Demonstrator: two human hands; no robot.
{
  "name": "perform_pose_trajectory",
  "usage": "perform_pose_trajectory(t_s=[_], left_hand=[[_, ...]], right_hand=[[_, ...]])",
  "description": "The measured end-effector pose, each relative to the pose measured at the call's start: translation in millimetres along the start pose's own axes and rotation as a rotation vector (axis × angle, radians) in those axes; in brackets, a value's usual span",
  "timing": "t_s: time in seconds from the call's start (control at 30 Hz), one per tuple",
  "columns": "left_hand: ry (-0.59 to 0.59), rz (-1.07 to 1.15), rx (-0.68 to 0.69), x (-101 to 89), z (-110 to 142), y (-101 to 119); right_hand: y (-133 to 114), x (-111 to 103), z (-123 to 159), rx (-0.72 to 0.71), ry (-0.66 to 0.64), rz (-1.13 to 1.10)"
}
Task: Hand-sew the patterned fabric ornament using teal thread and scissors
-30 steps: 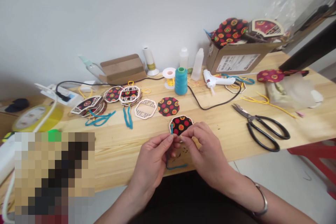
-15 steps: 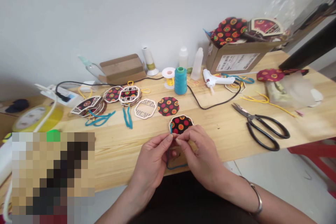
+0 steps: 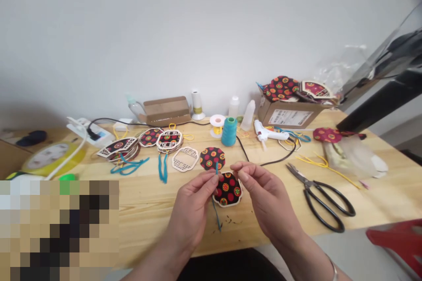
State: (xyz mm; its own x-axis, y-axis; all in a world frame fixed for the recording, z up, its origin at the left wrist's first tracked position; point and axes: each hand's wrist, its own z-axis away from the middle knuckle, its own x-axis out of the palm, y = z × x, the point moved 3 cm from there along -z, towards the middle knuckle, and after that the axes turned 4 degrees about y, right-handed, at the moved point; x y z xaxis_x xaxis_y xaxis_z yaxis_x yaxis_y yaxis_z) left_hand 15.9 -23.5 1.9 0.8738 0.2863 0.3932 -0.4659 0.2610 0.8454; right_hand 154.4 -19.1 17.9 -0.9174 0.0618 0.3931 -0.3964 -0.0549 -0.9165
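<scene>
A teal cord [image 3: 216,218] is pinched between the thumb and fingers of my left hand [image 3: 193,204]. One short end sticks up above the fingertips and the rest hangs below. Just right of those fingers, a dark floral fabric piece with a pale scalloped rim [image 3: 226,189] lies under and between my hands. My right hand [image 3: 268,195] is closed in a pinch at its upper right, apart from the left; what it holds, if anything, is too small to make out. Beyond them are a round floral fabric piece [image 3: 212,158] and a pale lattice frame [image 3: 185,159].
Black-handled scissors [image 3: 308,183] lie open at the right. Behind are a teal thread cone [image 3: 229,132], a white glue gun [image 3: 268,134] with a black cable, and a carton [image 3: 290,114] of floral pieces. Stacked ornaments [image 3: 169,140] and a tape roll [image 3: 52,158] are left.
My hands have moved apart, the right one away to the right. The teal cord's end now points up from my left fingers, and more of the floral piece shows. The camera view has tilted upward.
</scene>
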Motion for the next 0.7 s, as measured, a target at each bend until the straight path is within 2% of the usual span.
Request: perform_pose_trajectory(t_s=[0.2, 0.47, 0.7], left_hand=[[-0.003, 0.008, 0.058, 4.0, -3, 1], [-0.015, 0.043, 0.029, 8.5, 5, -3], [-0.043, 0.070, 0.030, 8.8, 4, -7]], right_hand=[[3, 9, -6, 0.063, -0.034, 0.103], [17, 19, 1, -0.183, 0.088, 0.472], [21, 17, 4, -0.223, 0.092, 0.557]])
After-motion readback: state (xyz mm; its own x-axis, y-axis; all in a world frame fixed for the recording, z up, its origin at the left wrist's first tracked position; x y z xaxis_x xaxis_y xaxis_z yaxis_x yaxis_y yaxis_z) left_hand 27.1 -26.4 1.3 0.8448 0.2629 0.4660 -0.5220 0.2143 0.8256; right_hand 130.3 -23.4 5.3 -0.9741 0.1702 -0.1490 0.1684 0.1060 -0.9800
